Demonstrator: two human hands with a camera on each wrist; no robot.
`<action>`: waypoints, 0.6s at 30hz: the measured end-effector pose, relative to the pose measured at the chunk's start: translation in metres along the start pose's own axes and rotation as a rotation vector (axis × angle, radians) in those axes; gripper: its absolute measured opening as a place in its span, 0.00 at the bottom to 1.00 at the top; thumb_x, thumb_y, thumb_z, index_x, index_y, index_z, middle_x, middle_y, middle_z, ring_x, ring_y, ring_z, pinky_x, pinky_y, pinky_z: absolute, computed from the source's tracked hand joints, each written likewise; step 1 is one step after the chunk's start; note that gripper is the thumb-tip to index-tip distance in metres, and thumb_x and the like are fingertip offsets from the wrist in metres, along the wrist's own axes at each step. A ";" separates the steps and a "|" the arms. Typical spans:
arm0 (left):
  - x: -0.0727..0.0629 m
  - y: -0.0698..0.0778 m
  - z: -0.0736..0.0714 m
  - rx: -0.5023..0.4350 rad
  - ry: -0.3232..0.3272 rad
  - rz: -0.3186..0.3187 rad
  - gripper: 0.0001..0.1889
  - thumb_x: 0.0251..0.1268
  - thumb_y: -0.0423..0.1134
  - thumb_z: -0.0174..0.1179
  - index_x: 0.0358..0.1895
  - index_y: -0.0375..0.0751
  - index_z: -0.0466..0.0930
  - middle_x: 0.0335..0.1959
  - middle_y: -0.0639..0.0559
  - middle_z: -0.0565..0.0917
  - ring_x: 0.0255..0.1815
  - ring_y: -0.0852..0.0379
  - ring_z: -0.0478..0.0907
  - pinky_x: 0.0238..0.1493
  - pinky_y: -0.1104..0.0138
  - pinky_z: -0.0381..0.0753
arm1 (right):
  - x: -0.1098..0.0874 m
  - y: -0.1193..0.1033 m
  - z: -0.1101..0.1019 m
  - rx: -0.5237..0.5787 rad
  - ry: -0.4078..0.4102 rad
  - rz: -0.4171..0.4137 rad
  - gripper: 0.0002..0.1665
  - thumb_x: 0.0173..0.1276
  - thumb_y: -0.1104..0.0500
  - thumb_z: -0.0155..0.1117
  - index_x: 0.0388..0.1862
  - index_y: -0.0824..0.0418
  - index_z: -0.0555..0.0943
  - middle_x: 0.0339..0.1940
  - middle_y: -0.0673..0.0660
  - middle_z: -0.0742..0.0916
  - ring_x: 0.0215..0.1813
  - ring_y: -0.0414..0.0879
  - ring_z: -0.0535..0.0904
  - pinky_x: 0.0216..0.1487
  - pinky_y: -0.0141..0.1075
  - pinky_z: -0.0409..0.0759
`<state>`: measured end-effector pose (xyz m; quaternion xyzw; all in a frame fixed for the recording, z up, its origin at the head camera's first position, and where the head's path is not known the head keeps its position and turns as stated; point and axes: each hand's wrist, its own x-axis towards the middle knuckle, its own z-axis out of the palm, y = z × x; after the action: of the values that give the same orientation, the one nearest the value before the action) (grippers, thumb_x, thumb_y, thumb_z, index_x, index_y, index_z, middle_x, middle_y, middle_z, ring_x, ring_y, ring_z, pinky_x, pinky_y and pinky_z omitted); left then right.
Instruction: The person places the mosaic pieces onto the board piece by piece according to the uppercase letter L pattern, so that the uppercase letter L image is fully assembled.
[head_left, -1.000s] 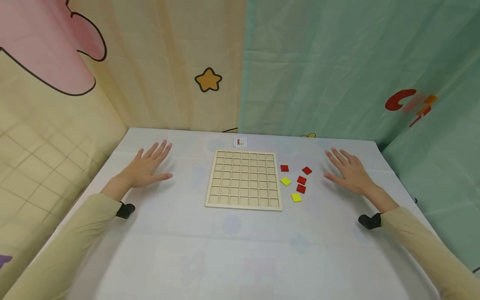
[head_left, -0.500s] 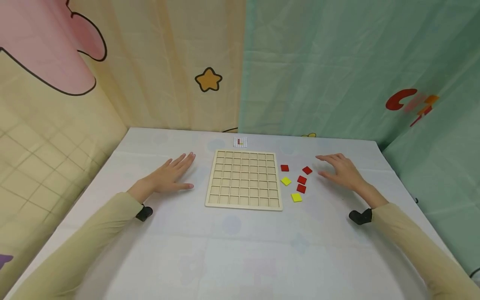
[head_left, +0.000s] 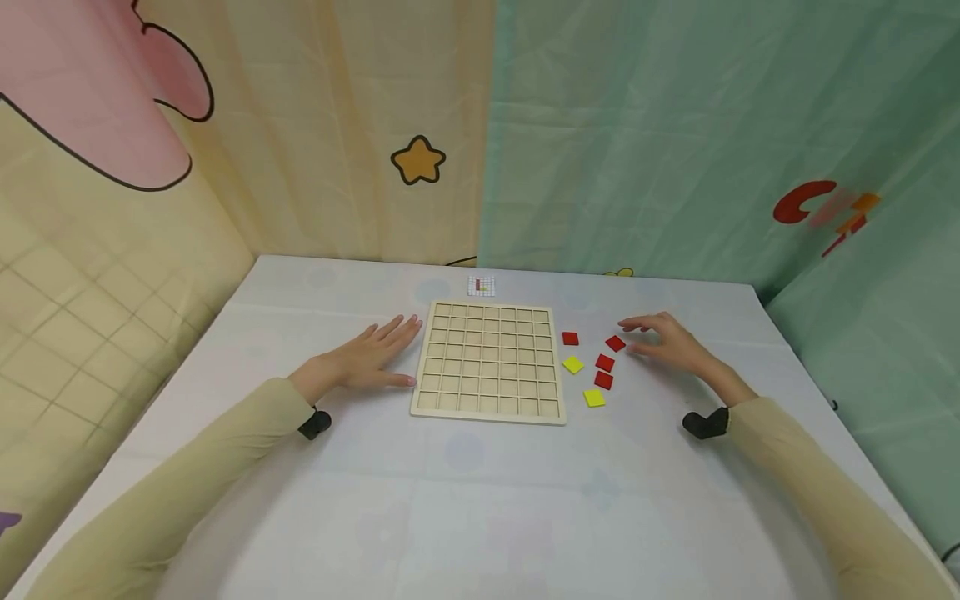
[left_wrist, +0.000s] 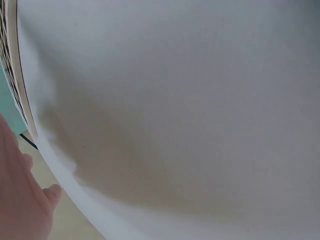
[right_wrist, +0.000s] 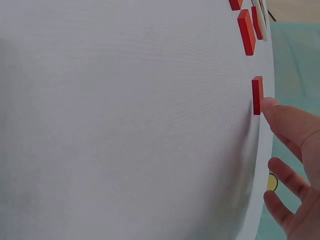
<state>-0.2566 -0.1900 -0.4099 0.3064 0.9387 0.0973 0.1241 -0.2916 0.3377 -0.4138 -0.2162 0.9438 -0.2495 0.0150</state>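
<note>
A pale wooden grid board [head_left: 491,360] lies flat on the table. My left hand [head_left: 363,360] is at its left edge, fingers spread and straight; whether thumb or fingertips touch the rim, I cannot tell. To the board's right lie several small square tiles, red and yellow. My right hand [head_left: 666,343] hovers at the farthest-right red tile [head_left: 615,342], thumb and fingers apart around it. In the right wrist view the thumb tip looks close to that red tile [right_wrist: 257,95]; contact is unclear. The left wrist view shows part of the left hand [left_wrist: 22,195] and the board's edge [left_wrist: 19,70].
A small printed card [head_left: 481,287] with a grid picture lies behind the board. Other red tiles [head_left: 604,362] and yellow tiles [head_left: 594,398] are scattered near the right hand. The white-covered table [head_left: 480,508] ends at curtains [head_left: 637,150] behind.
My left hand has moved right, up to the board's left edge. The right hand has moved left to the nearest red tile, its fingers bending. Board and tiles stay in place.
</note>
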 end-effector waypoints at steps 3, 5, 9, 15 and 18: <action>0.005 0.004 0.000 0.007 -0.029 -0.003 0.52 0.62 0.68 0.51 0.78 0.45 0.34 0.80 0.49 0.37 0.80 0.45 0.32 0.75 0.41 0.39 | 0.004 0.002 0.002 0.017 -0.020 -0.007 0.26 0.63 0.62 0.67 0.61 0.63 0.77 0.57 0.64 0.83 0.56 0.57 0.70 0.56 0.54 0.68; 0.008 0.006 0.001 0.019 -0.055 -0.012 0.53 0.62 0.70 0.50 0.78 0.46 0.33 0.80 0.50 0.36 0.80 0.46 0.31 0.75 0.42 0.38 | 0.005 0.003 0.002 0.026 -0.036 -0.008 0.25 0.63 0.63 0.67 0.61 0.63 0.77 0.58 0.64 0.82 0.56 0.57 0.69 0.56 0.54 0.68; 0.012 0.007 0.002 0.027 -0.091 -0.010 0.53 0.62 0.71 0.49 0.78 0.47 0.33 0.80 0.50 0.35 0.80 0.46 0.31 0.75 0.41 0.37 | 0.008 0.003 0.003 0.023 -0.076 -0.010 0.24 0.64 0.65 0.66 0.60 0.63 0.78 0.59 0.64 0.82 0.57 0.56 0.68 0.57 0.54 0.68; 0.017 0.007 0.001 0.079 -0.113 0.025 0.50 0.62 0.71 0.47 0.78 0.49 0.37 0.80 0.50 0.38 0.80 0.46 0.32 0.75 0.41 0.36 | 0.009 0.003 0.003 0.011 -0.096 -0.007 0.22 0.64 0.67 0.63 0.59 0.63 0.79 0.55 0.62 0.83 0.55 0.55 0.69 0.55 0.51 0.69; 0.019 0.009 0.000 0.119 -0.119 0.037 0.49 0.63 0.71 0.46 0.78 0.49 0.38 0.80 0.51 0.39 0.81 0.47 0.34 0.75 0.41 0.36 | 0.008 0.003 0.004 0.001 -0.096 -0.016 0.22 0.64 0.68 0.63 0.58 0.62 0.80 0.53 0.61 0.84 0.54 0.54 0.71 0.54 0.50 0.71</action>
<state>-0.2667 -0.1713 -0.4110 0.3357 0.9280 0.0253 0.1595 -0.2999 0.3349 -0.4177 -0.2355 0.9401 -0.2396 0.0586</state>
